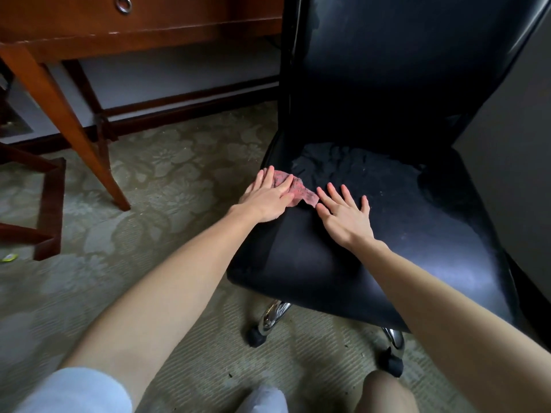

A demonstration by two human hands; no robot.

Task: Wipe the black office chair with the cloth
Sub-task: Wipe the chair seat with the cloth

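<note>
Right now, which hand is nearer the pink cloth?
Left. The left hand lies flat on the cloth at the left edge of the seat; the right hand rests open on the seat beside the cloth's right end.

Single wide-angle head cam, pitched forward and down, close above the black padded leather office chair (313,263) seat.

Dim, wide-angle bowed edges; sheen on the chair seat (343,269), deep shadows.
</note>
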